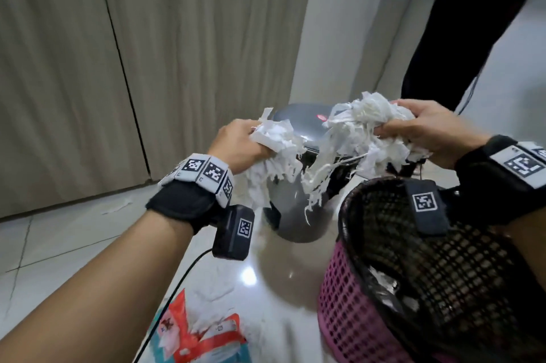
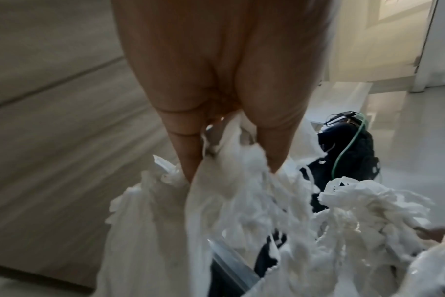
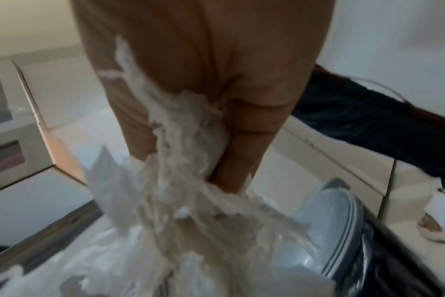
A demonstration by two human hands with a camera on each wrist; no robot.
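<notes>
My left hand (image 1: 245, 145) grips a clump of white shredded paper (image 1: 274, 156) held up in the air. My right hand (image 1: 419, 129) grips a second, larger clump of shredded paper (image 1: 363, 132), strips hanging down from it. Both clumps hang over a grey paper shredder (image 1: 295, 215) with a red light on its lid. In the left wrist view the fingers (image 2: 188, 156) pinch the white shreds (image 2: 241, 201). The right wrist view is blurred; shreds (image 3: 181, 180) trail from the closed fingers (image 3: 236, 156) beside the grey lid (image 3: 325, 221).
A pink mesh basket (image 1: 354, 318) lined with a black bag stands at the right, some shreds inside. A red and white packet (image 1: 201, 333) lies on the glossy floor near me. A person in black (image 1: 472, 23) stands behind. Beige curtains (image 1: 118, 52) hang at the left.
</notes>
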